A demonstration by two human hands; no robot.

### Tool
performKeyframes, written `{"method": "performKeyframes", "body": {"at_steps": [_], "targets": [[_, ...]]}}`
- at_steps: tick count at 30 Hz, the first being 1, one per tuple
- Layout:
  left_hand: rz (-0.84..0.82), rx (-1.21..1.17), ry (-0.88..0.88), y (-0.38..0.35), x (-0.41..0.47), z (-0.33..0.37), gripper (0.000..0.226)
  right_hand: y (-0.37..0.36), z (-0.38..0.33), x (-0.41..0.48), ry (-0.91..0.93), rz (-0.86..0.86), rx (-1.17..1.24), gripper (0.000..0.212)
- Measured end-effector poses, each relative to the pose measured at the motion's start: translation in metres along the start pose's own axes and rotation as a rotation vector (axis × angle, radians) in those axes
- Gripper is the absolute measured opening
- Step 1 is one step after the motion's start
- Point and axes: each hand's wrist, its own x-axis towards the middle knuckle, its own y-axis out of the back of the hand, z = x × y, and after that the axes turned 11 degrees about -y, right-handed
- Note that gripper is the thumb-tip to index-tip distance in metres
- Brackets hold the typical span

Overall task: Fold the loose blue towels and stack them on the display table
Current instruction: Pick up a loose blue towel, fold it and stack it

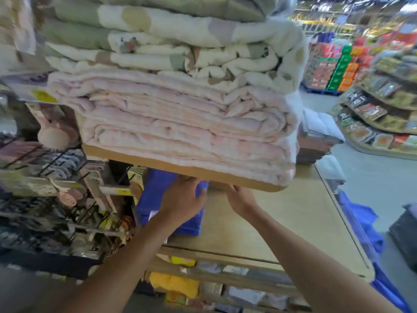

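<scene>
Right now, from the head camera, both arms reach forward over the display table. A folded blue towel lies at the back left of the table top, partly under a wooden board that sits higher up. The left hand lies on top of this towel. Its fingers stretch over the cloth and its thumb hooks round the towel's right edge, so it holds the towel.

The right hand is just beside the towel, on its right, low over the bare table top. Its fingertips slip under the board and are hidden, so I cannot tell if they are spread or curled.

A big pile of pink blankets sits on the board, with cream and green ones on top. More loose blue cloth hangs off the table's right side. A wire rack full of small things stands on the left. Far off on the right are store shelves with packets.
</scene>
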Motion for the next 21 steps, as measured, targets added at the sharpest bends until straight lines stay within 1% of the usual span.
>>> {"method": "performKeyframes", "body": {"at_steps": [1,4,7,9,11,14,15,18,19,21], "targets": [[0.032,-0.076,-0.031,-0.011,-0.003,0.022,0.021,0.017,0.015,-0.001,-0.002,0.028,0.031,0.028],[0.023,-0.33,-0.11,-0.054,0.0,0.083,0.024,0.078,0.063,0.0,-0.071,0.032,-0.001,0.035],[-0.119,-0.449,-0.071,-0.113,0.004,0.125,0.025,0.145,0.112,-0.003,-0.109,0.068,-0.066,0.038],[-0.229,-0.47,-0.023,-0.154,0.006,0.149,0.023,0.189,0.146,-0.008,-0.149,0.098,-0.046,0.036],[-0.286,-0.442,-0.036,-0.192,0.012,0.176,0.026,0.231,0.179,-0.015,-0.208,0.135,0.004,0.039],[-0.334,-0.258,-0.11,-0.242,0.026,0.219,0.031,0.287,0.23,-0.023,-0.249,0.218,-0.024,0.043],[-0.364,-0.206,-0.103,-0.254,0.032,0.234,0.032,0.302,0.249,-0.024,-0.28,0.235,-0.052,0.039],[-0.463,-0.075,-0.1,-0.283,0.046,0.271,0.044,0.334,0.308,-0.018,-0.424,0.234,-0.103,0.01],[-0.483,-0.027,-0.094,-0.289,0.049,0.28,0.05,0.339,0.326,-0.014,-0.489,0.218,-0.099,0.013],[-0.472,0.053,-0.068,-0.296,0.052,0.29,0.056,0.345,0.351,-0.006,-0.59,0.157,-0.074,0.034]]}}
